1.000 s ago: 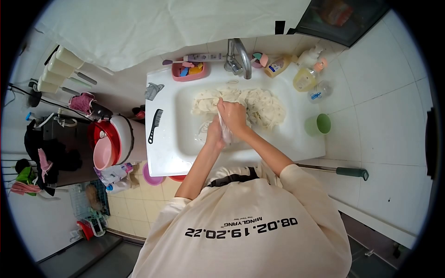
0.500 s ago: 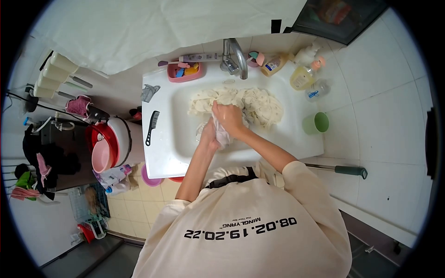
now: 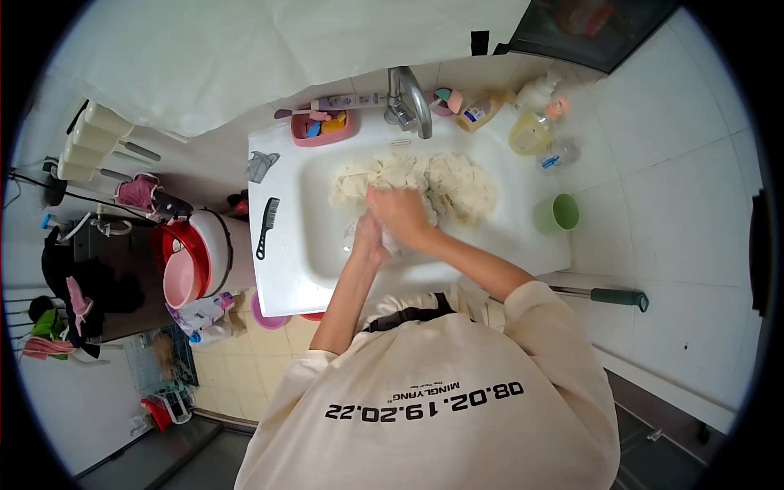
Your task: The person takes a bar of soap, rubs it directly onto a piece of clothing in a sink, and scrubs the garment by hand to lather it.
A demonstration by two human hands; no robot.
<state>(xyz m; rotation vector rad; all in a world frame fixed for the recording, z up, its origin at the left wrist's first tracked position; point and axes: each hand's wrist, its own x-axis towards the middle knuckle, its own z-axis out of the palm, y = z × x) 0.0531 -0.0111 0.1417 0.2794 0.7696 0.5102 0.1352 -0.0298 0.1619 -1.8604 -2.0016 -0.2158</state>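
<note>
Over the white sink (image 3: 314, 237), my left hand (image 3: 371, 238) and my right hand (image 3: 400, 216) are pressed together, both closed on a thin white cloth (image 3: 391, 243). Most of that cloth is hidden by the hands; a small part shows below them. The right hand lies over the upper end of the left. Beyond them, a soaked cream garment (image 3: 464, 186) lies bunched in cloudy water in the basin. Some white cloth also sits in the water left of my hands, partly covered.
A chrome faucet (image 3: 425, 114) stands at the back. On the rim are a black comb (image 3: 267, 229), a grey cloth (image 3: 262, 166), a pink box (image 3: 324, 137) and a green cup (image 3: 565, 212). A soap pump bottle (image 3: 531, 135) stands back right. Red and pink basins (image 3: 181, 278) are at left.
My right hand has turned and shifted slightly left over the left hand, and less of the white cloth shows between them. The garment in the basin stays about where it was.
</note>
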